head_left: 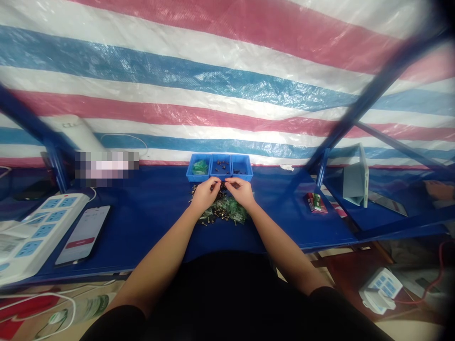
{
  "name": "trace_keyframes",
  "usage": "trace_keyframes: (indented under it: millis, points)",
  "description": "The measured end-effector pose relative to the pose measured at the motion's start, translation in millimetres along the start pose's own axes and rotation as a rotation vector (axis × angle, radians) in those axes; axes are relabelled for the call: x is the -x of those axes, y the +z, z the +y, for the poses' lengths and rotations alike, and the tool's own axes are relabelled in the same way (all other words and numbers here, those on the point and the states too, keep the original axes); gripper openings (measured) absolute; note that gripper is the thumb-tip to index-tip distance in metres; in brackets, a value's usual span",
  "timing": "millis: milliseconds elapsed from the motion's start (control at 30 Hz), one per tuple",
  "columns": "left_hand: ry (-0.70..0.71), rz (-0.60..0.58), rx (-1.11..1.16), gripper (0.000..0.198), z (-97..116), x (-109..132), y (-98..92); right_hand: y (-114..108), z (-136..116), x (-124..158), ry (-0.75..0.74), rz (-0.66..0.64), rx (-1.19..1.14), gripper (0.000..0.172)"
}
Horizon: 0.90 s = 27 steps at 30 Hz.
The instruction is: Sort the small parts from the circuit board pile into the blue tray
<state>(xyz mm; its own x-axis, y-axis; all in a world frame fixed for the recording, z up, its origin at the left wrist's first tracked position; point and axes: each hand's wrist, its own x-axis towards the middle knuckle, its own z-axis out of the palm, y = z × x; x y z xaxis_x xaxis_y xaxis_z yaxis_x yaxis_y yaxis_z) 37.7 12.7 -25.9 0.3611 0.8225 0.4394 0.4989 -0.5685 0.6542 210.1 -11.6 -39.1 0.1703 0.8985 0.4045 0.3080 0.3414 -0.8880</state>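
Observation:
My left hand (206, 194) and my right hand (241, 192) meet fingertip to fingertip just in front of the blue bins, both closed in a pinch. A thin dark piece (222, 182) shows between the fingertips; it is too small to name for certain. Beneath and between the hands lies a loose heap of small brass and dark screw-like parts (221, 208), mixed with clear green plastic pieces (232, 207). Behind the fingers stand joined blue bins: the left bin (198, 178) holds green plastic pieces, while the middle bin (220, 177) and right bin (242, 178) hold small dark parts.
On the left of the blue table (156, 213) lie a phone (83, 235) and a white power strip (46, 232). A small red box (316, 202) lies to the right. Blue frame posts (322, 168) rise at both sides before a striped sheet (227, 94). Another person's hand (440, 190) shows far right.

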Motion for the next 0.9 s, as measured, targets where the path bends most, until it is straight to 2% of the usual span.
trace_keyframes:
  millis: [600, 900]
  points:
    - [-0.001, -0.01, 0.029, 0.028, 1.7, 0.7, 0.7, 0.4, -4.4, 0.4, -0.013, 0.02, -0.026, 0.024]
    - [0.008, -0.024, 0.01, 0.03, 1.6, 0.7, 0.0, 2.0, -0.7, 0.4, -0.021, -0.012, -0.018, 0.025]
